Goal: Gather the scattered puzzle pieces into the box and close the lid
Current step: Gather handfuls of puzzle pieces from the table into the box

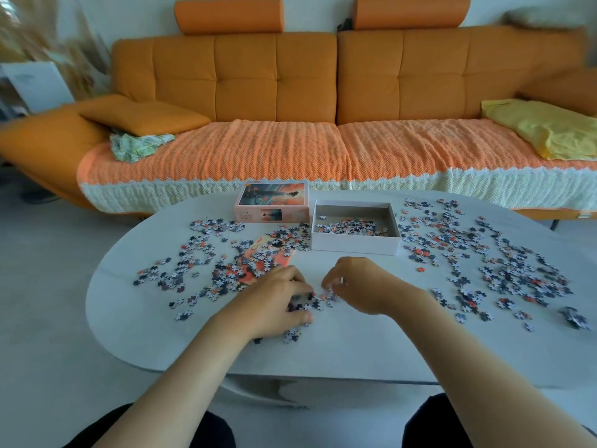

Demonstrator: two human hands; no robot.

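Puzzle pieces (484,253) lie scattered in their hundreds across a white oval table (355,350), small and mostly dark blue, white and orange. One broad drift covers the right side of the table, another covers the left, and a small heap sits at the near middle, where a seated person has both bare arms stretched out.

The left hand (277,302) rests palm down on that near heap. Its fingers are curled, with the thumb tucked below, and a clump of pieces is gathered between them. The right hand (352,282) is just beside it, a little farther in, wrist raised and fingers bent downward, so that the fingertips (328,282) meet the pieces on the table. I cannot tell whether this hand has any piece pinched or only touches them.

Beyond the hands, at the far middle of the table, stands the box (355,245). It is shallow, white and open, with a thin layer of pieces lying along its near side. Just to its left, apart from it, the lid (273,202) lies on the table, with a printed picture in orange and dark tones facing up. Nearer, left of the box, an orange printed sheet (250,270) lies flat, partly buried under loose pieces.

Behind the table runs a long orange sofa (277,76) with a knitted orange and cream cover over its seat. An orange cushion (142,116) lies at its left end and a yellow cloth (546,127) at its right.
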